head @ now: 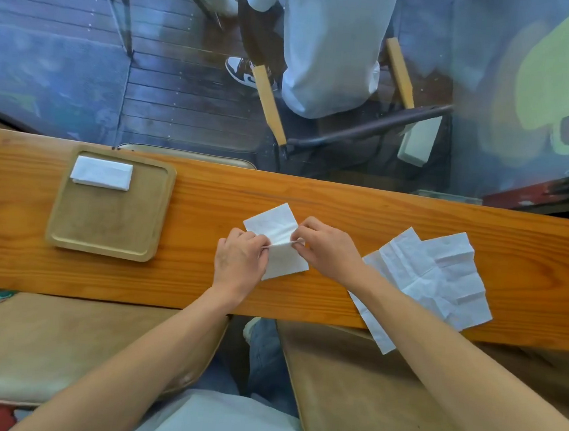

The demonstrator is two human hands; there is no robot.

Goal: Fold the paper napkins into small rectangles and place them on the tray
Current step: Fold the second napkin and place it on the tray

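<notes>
A white paper napkin [272,224] lies in the middle of the wooden counter [380,210], partly folded over. My left hand [237,262] pinches its near fold edge from the left. My right hand [328,246] pinches the same edge from the right. A wooden tray [103,230] sits at the left of the counter with a folded white napkin stack [102,172] in its far left corner. A loose pile of unfolded napkins [436,276] lies to the right of my right forearm, hanging over the near edge.
Beyond the counter is a glass pane, and through it a seated person in white [332,47] on a chair [369,130] over dark decking. Tan seat cushions [41,342] sit below the counter's near edge.
</notes>
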